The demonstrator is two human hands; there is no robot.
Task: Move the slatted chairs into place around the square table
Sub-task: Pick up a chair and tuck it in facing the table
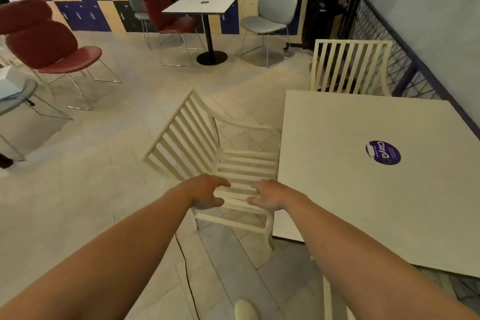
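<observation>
Both arms reach out: left hand (pixel 207 191) and right hand (pixel 270 196) hover open-fingered over the near slatted chair (pixel 220 161), gripping nothing. It sits skewed at the square table (pixel 363 169)'s left edge. Next: grab the frame, square it in.

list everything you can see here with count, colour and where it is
slatted chairs: two in full view, cream, one left of the near table, one behind it
square table: one, cream, right, purple sticker on top
small table: one, white top, black pedestal, back centre
red chairs: two, left and back
grey chairs: two, either side of the small table
left hand: open, over the near chair's seat
right hand: open, beside it
</observation>
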